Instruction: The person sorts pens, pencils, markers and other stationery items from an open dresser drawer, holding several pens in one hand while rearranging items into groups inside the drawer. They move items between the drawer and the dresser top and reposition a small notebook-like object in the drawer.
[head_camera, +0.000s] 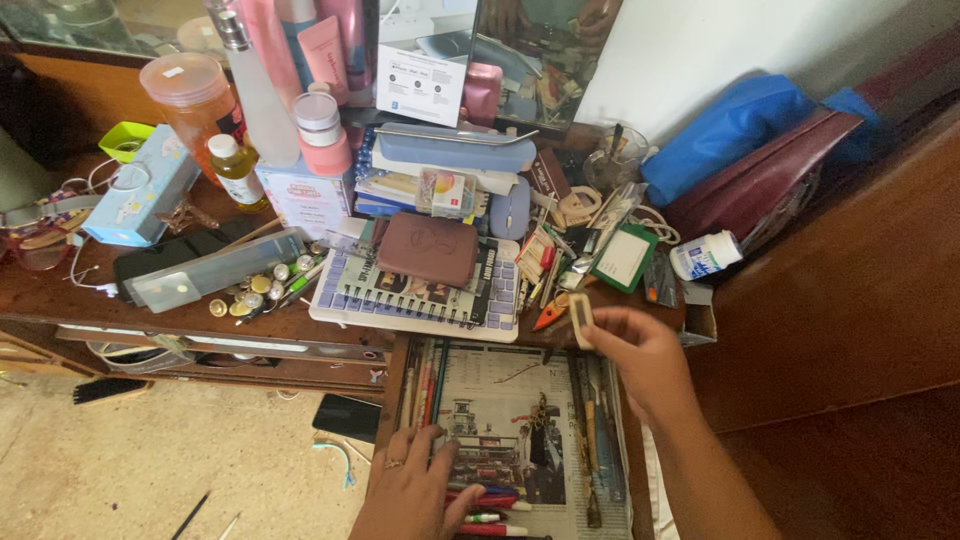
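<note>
Beige eraser (580, 318) between right-hand fingers (604, 322)

Cluttered wooden desk (60, 290), notebook (420, 290), bottles (250, 110)

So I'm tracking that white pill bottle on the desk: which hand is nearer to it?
Right. The right hand, holding a small tan piece, sits below and left of the white pill bottle. The left hand rests far lower-left in the open drawer.
</note>
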